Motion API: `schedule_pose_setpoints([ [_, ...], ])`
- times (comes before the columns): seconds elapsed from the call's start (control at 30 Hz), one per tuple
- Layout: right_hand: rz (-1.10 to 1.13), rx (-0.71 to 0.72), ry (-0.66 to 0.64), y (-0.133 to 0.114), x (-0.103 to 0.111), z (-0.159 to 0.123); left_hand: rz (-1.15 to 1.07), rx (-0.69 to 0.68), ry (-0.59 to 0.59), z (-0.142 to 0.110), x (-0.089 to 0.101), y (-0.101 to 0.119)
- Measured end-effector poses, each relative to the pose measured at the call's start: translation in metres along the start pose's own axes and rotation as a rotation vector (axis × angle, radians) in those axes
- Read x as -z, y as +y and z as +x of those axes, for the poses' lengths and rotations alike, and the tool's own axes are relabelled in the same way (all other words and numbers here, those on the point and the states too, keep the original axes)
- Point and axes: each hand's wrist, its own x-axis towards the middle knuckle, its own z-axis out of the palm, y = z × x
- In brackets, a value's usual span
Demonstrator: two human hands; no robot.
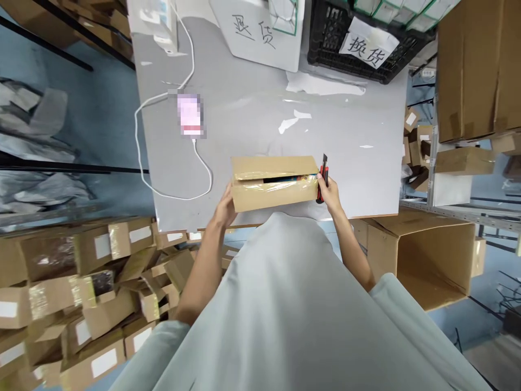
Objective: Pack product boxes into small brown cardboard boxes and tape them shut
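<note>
A long brown cardboard box (274, 197) lies at the front of the grey table, its top flaps parted by a narrow slit. Through the slit shows something dark with coloured patches, too little to name. Shiny clear tape covers part of the near flap. At the box's left end, my left hand (225, 208) is closed against its side, the fingers partly hidden behind it. My right hand (329, 193) grips a red and black utility knife (319, 194) upright, blade end pointing away from me, while its thumb and fingers touch the box's right end.
On the grey table (244, 125) lie a phone-like blurred device (190, 115), its white cable (140, 157) and paper scraps (290, 125). A white bin (252, 46) and black crate (325, 46) stand at the back. Cardboard boxes (106, 315) pile up left; an open carton (435, 260) stands right.
</note>
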Motion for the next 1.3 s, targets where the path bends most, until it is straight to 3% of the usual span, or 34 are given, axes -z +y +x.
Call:
schedule_pose_setpoints([
  [0.07, -0.077, 0.011, 0.040, 0.000, 0.012, -0.004, -0.135, 0.075, -0.035, 0.020, -0.018, -0.001],
  [0.13, -0.089, 0.015, 0.031, 0.006, 0.016, -0.006, -0.184, 0.138, 0.002, 0.032, -0.027, -0.003],
  [0.23, -0.078, -0.026, 0.040, 0.021, 0.020, -0.002, -0.082, 0.129, 0.191, 0.030, -0.024, -0.002],
  [0.33, -0.363, -0.161, 0.149, 0.041, 0.032, 0.009, 0.191, -0.080, 0.437, 0.013, -0.023, 0.019],
  [0.4, -0.631, -0.265, 0.184, 0.053, 0.043, 0.016, 0.400, -0.288, 0.475, 0.001, -0.033, 0.041],
  [0.5, -0.788, -0.328, 0.167, 0.065, 0.055, 0.023, 0.669, -0.508, 0.237, -0.013, -0.059, 0.072],
  [0.57, -0.795, -0.314, 0.156, 0.066, 0.059, 0.024, 0.821, -0.550, 0.062, -0.017, -0.076, 0.084],
  [0.63, -0.793, -0.253, 0.149, 0.060, 0.060, 0.023, 0.929, -0.535, -0.035, -0.019, -0.087, 0.086],
  [0.7, -0.737, -0.077, 0.145, 0.047, 0.059, 0.020, 0.983, -0.509, -0.076, -0.019, -0.091, 0.083],
  [0.77, -0.642, 0.189, 0.096, 0.026, 0.054, 0.017, 1.000, -0.505, -0.098, -0.019, -0.091, 0.078],
  [0.83, -0.592, 0.421, -0.037, 0.001, 0.045, 0.017, 1.005, -0.516, -0.115, -0.018, -0.090, 0.076],
  [0.9, -0.631, 0.549, -0.205, -0.023, 0.035, 0.021, 1.013, -0.525, -0.130, -0.017, -0.089, 0.076],
  [1.03, -0.793, 0.584, -0.402, -0.057, 0.025, 0.037, 1.060, -0.523, -0.153, -0.015, -0.088, 0.079],
  [1.3, -0.953, 0.692, -0.524, -0.075, 0.035, 0.043, 1.126, -0.643, -0.236, -0.044, -0.076, 0.074],
])
